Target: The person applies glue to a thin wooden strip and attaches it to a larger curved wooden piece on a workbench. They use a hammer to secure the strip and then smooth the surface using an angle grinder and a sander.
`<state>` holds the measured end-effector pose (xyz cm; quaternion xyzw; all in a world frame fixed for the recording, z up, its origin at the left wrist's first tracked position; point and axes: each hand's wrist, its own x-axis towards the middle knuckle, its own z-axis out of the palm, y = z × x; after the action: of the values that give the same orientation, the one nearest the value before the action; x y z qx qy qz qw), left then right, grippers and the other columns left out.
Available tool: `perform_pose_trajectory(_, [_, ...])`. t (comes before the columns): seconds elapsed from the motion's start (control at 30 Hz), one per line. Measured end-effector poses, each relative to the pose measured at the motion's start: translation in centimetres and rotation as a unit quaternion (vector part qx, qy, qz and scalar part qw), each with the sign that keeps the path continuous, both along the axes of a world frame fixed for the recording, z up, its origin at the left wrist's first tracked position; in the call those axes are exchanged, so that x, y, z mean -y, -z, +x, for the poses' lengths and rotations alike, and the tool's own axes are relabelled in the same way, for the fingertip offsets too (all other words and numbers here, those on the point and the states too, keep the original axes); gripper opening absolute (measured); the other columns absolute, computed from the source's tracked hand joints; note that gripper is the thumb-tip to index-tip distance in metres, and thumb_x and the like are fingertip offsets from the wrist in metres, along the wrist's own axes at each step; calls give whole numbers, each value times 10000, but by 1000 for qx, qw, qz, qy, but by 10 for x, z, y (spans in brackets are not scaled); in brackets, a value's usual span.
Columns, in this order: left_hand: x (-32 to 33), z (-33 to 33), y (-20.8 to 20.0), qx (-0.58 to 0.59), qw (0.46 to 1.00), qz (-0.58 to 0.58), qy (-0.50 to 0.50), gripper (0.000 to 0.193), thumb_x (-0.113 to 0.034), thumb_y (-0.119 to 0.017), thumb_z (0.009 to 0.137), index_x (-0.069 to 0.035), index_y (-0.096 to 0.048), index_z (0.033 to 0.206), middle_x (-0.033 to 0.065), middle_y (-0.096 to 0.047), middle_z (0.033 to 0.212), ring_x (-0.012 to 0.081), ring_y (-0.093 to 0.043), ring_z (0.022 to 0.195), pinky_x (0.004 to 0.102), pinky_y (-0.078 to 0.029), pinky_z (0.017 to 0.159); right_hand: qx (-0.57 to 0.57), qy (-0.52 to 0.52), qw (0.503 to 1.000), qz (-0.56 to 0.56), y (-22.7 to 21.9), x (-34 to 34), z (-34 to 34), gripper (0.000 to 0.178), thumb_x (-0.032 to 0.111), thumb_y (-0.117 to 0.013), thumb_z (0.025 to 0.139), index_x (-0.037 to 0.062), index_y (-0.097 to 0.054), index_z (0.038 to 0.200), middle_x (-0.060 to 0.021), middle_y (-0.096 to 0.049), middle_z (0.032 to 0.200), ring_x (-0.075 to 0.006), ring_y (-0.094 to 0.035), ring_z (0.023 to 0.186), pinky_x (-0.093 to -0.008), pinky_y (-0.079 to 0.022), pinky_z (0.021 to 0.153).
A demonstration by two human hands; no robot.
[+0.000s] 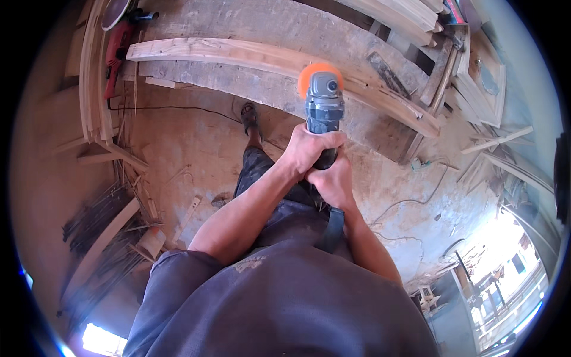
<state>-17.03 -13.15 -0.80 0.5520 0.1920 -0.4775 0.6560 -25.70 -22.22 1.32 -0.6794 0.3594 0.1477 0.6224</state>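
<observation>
My left hand is wrapped round the body of a grey-blue angle grinder. Just behind it, my right hand grips the rear of the same tool, with a dark band around the wrist. An orange disc at the grinder's head lies over a long pale wooden plank; the disc's blurred look suggests spin, and whether it touches the wood is hidden. This plank rests lengthwise along a worn wooden bench.
A red power tool with a round disc sits at the bench's left end, its dark cord trailing on the floor. A dark long tool lies on the bench's right. Timber stacks at left; a wooden frame and scraps stand right.
</observation>
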Motion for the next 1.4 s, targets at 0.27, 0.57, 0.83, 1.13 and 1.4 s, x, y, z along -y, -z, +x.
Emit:
perform_pose_trajectory(0.27, [36,8,-16,34,999,-18,26,233,-173,-843,791,-35,-721,934,32,-693,871,129,-640,772,312,-533,737,60,67,996,29,-1,20,-6,606,92,-837,690,-40,-567,1216,-99,-710,993,-178,-698,891,-337,-569,777])
perform_pose_trajectory(0.57, [5,20,-9,-9,1000,-4,17,209,-178,-818,804,-8,-728,886,55,-703,835,138,-658,739,316,-533,687,-8,32,999,8,-2,-5,10,607,99,-820,686,-43,-581,1225,-111,-720,1007,-191,-704,914,-337,-562,813])
perform_pose_trajectory(0.83, [-28,21,8,-39,999,-31,-12,231,-163,-784,837,21,-724,963,128,-740,919,222,-713,814,370,-591,776,13,12,1000,-9,18,-33,13,626,111,-842,670,-35,-562,1211,-122,-716,990,-201,-709,898,-348,-573,805])
perform_pose_trajectory(1.13, [-29,29,0,-60,997,-56,-10,205,-159,-787,819,12,-732,918,113,-740,879,200,-703,777,357,-577,758,-7,-11,999,-51,4,-35,25,657,125,-844,662,-44,-561,1230,-171,-721,1047,-273,-728,958,-380,-573,842])
perform_pose_trajectory(1.4, [-24,25,1,-56,998,-42,0,244,-176,-806,805,5,-740,955,87,-740,870,167,-692,759,339,-572,736,21,18,998,-58,2,-35,22,657,116,-842,645,-43,-568,1221,-155,-714,1074,-253,-714,996,-375,-561,896])
